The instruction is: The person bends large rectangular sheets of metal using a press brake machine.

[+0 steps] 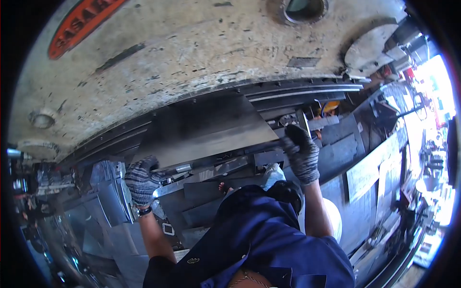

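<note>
A flat, dark grey metal sheet point(211, 137) lies in front of me, its far edge under the lower edge of a big beige machine point(192, 53). My left hand point(142, 182), in a grey striped knit glove, is closed on the sheet's near left corner. At the near right corner, my right hand point(302, 156) wears a matching glove and is closed at the sheet's edge. Its fingertips are partly hidden. A dark watch point(143, 210) circles my left wrist.
Long metal rails point(307, 91) run below the machine's body. Flat metal pieces point(113, 201) lie by my left hand. More sheets point(374, 168) are stacked to the right. Small parts and offcuts point(216, 170) sit beneath the sheet's near edge.
</note>
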`<state>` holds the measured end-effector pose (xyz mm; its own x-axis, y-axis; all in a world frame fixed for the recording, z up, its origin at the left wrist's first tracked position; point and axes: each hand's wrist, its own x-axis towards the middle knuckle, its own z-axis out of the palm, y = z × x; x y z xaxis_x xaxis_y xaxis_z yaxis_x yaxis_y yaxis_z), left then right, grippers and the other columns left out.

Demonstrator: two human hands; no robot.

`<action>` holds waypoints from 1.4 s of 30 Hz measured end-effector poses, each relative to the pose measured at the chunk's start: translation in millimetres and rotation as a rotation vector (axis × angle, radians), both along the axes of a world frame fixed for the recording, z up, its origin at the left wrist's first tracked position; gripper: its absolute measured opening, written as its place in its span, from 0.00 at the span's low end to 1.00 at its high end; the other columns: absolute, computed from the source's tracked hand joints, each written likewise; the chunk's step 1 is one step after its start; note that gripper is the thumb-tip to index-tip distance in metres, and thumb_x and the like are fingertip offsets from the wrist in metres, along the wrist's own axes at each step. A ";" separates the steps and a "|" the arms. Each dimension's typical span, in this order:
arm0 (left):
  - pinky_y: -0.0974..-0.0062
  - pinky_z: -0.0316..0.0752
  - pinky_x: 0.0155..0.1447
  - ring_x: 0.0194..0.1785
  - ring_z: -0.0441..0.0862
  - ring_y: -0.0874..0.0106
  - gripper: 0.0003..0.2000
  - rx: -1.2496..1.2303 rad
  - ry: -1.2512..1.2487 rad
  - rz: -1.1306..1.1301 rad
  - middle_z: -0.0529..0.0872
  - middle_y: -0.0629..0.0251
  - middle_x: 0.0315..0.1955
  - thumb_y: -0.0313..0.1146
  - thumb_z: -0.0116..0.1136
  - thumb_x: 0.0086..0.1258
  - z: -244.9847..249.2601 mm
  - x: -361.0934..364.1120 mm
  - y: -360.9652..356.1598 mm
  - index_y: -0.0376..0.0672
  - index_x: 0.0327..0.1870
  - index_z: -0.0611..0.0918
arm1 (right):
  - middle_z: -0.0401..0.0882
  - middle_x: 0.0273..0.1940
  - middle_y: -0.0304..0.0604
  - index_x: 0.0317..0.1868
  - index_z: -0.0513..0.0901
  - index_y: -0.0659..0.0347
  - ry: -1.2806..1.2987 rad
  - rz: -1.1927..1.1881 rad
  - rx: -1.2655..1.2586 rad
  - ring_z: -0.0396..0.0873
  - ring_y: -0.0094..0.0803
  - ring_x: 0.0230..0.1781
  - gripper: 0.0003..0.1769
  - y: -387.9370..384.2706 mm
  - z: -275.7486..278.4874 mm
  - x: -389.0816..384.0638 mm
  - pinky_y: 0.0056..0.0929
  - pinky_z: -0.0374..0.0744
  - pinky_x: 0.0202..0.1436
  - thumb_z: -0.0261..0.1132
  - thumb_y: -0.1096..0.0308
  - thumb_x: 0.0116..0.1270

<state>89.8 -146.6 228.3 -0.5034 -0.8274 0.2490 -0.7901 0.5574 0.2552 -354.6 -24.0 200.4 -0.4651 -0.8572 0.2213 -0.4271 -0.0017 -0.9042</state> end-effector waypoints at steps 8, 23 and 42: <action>0.55 0.74 0.58 0.46 0.81 0.62 0.17 -0.440 -0.107 0.109 0.84 0.67 0.39 0.44 0.68 0.46 -32.4 28.9 -40.0 0.52 0.39 0.84 | 0.88 0.41 0.42 0.44 0.87 0.51 1.011 0.243 0.467 0.83 0.44 0.50 0.11 -88.9 44.6 40.2 0.51 0.69 0.67 0.65 0.67 0.61; 0.45 0.71 0.61 0.58 0.77 0.58 0.21 -0.507 -0.014 0.110 0.84 0.65 0.49 0.52 0.72 0.49 -52.5 41.7 -45.4 0.51 0.40 0.85 | 0.89 0.41 0.42 0.42 0.90 0.48 1.013 0.289 0.451 0.87 0.43 0.43 0.11 -109.3 38.1 47.0 0.37 0.83 0.49 0.65 0.66 0.59; 0.61 0.76 0.42 0.36 0.81 0.63 0.13 -0.439 0.089 0.014 0.83 0.67 0.28 0.43 0.71 0.45 -10.3 36.3 -39.2 0.49 0.30 0.83 | 0.89 0.38 0.42 0.40 0.90 0.47 1.011 0.265 0.407 0.87 0.43 0.43 0.11 -99.2 24.9 44.2 0.40 0.83 0.48 0.66 0.64 0.56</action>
<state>126.1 -185.8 218.0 -0.4539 -0.6399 0.6201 -0.7837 0.6178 0.0639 -310.4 -123.2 225.3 -0.0222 -0.9970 0.0746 -0.9953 0.0150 -0.0954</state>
